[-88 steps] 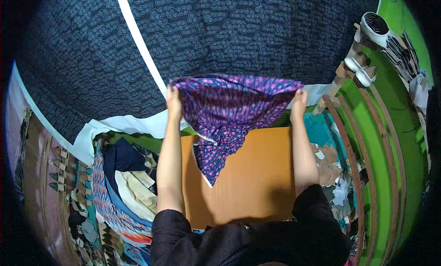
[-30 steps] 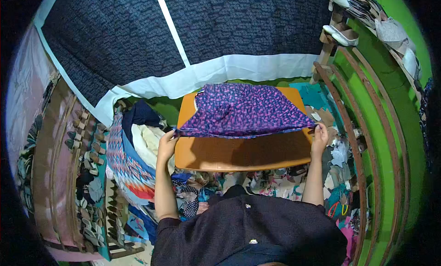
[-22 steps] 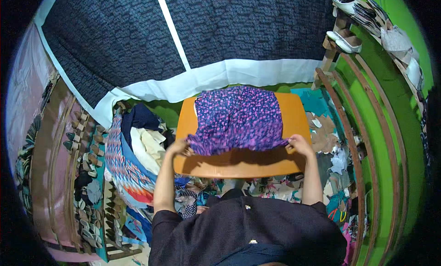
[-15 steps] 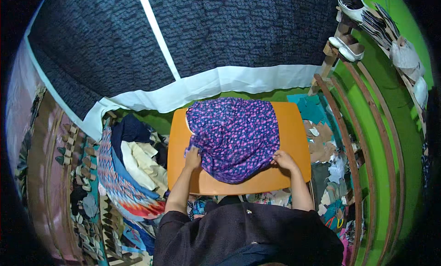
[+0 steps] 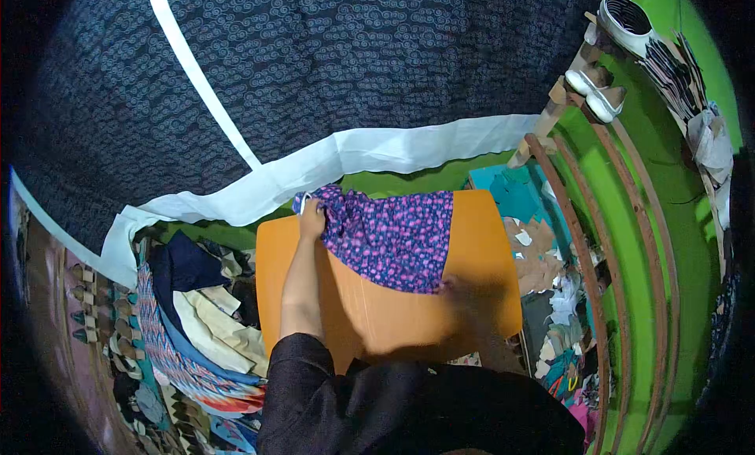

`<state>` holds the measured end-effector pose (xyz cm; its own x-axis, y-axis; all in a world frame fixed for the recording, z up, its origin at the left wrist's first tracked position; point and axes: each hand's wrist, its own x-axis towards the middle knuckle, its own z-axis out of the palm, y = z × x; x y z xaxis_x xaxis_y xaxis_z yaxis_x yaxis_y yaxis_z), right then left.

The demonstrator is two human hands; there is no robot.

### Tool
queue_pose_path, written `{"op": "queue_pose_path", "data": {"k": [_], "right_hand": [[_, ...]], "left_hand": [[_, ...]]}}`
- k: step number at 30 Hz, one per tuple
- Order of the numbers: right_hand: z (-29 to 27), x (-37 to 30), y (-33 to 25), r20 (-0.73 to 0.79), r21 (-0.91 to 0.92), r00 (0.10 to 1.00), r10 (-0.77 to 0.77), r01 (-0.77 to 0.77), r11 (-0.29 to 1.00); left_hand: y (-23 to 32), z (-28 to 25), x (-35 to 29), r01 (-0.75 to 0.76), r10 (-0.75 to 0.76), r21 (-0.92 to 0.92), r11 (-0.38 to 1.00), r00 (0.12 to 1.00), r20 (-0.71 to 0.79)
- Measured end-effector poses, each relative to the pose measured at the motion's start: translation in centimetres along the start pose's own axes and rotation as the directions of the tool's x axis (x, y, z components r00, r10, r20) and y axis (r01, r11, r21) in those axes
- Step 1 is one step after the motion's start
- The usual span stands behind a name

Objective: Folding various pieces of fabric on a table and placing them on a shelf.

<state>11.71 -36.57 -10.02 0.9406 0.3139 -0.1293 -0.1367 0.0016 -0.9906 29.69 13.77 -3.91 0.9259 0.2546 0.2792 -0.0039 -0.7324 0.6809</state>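
A purple-blue floral cloth garment [image 5: 397, 239] lies across the far half of the orange tabletop [image 5: 377, 321]. Its kind I cannot make out; folds bunch at its upper left. My left hand [image 5: 312, 217] is closed round that bunched part, where a small white edge shows beside the fingers. At the garment's lower right corner is my right hand [image 5: 460, 288], dark and smeared by motion. Its fingertips seem to touch the cloth there, but whether they grip it is unclear.
To the left sits a heap of clothes [image 5: 212, 321]. Patterned dark cloth with a white border [image 5: 377, 148] hangs beyond the table. A wooden rack [image 5: 582, 235] with white shoes [image 5: 595, 95] stands right, near scattered scraps [image 5: 535, 258]. Shoe forms [image 5: 86, 321] line the left.
The garment has gone from a wide rounded spread to a smaller shape farther up the table, baring the near tabletop. My left hand has moved away from me; the view has shifted.
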Motion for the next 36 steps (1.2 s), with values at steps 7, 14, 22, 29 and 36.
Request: {"op": "queue_pose_path", "data": {"k": [7, 14, 22, 29, 36], "right_hand": [[0.8, 9.9, -14.5, -0.36, -0.183, 0.915, -0.184, 0.124, 0.975], [3.8, 7.1, -28.5, -0.478, -0.256, 0.701, -0.53, 0.465, 0.847], [4.1, -1.7, -19.6, -0.436, -0.062, 0.839, -0.326, 0.334, 0.941], [3.7, -10.8, -15.3, -0.407, -0.165, 0.885, -0.228, 0.174, 0.971], [2.7, -19.8, -18.2, -0.314, -0.569, 0.861, -0.401, 0.167, 0.805]], "left_hand": [[3.1, -9.6, 5.0, 0.548, -0.45, -0.663, 0.51, 0.827, 0.338], [14.3, -22.3, -1.1, 0.02, -0.154, -0.842, 0.539, 0.985, -0.075], [7.4, -23.7, -19.3, 0.191, -0.279, -0.662, 0.725, 0.96, -0.029], [6.3, -21.7, -32.5, 0.213, -0.266, -0.4, 0.892, 0.961, -0.081], [10.5, -25.9, -39.9, 0.121, -0.149, -0.43, 0.895, 0.988, -0.032]]}}
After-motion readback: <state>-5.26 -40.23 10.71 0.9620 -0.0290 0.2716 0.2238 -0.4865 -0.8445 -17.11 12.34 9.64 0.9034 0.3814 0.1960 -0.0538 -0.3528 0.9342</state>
